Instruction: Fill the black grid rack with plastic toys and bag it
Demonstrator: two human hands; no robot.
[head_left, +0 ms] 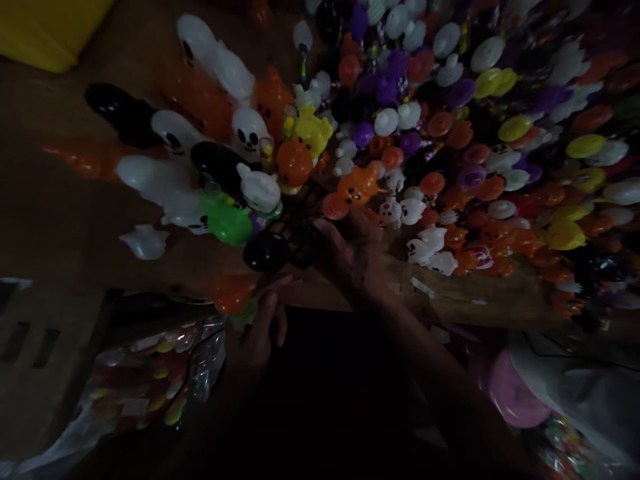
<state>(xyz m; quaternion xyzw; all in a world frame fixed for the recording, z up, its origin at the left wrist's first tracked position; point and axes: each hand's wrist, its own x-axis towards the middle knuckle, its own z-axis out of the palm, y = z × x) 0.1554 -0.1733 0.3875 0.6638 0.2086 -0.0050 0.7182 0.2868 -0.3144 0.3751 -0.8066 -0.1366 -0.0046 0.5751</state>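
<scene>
My left hand [263, 327] is at the table's front edge, fingers curled around an orange toy [233, 293] with a pale green part below it. My right hand [355, 257] reaches over the table, thumb and fingers closed at the round base of an orange cat-like toy figure [359, 185]; its fingertips are partly hidden in the dark. Just left of it lies a dark mesh [303, 223], with a shiny black toy [266, 251] beside it. A green toy [227, 219] and a white toy head [260, 189] are close by.
Ghost-shaped toys [173, 133] in white, black and orange lie at the left. A large heap of small toys [440, 127] covers the right side. Below the table edge are a plastic bag of colourful pieces [150, 373] and a pink container [517, 393]. Something yellow [55, 30] occupies the upper left corner.
</scene>
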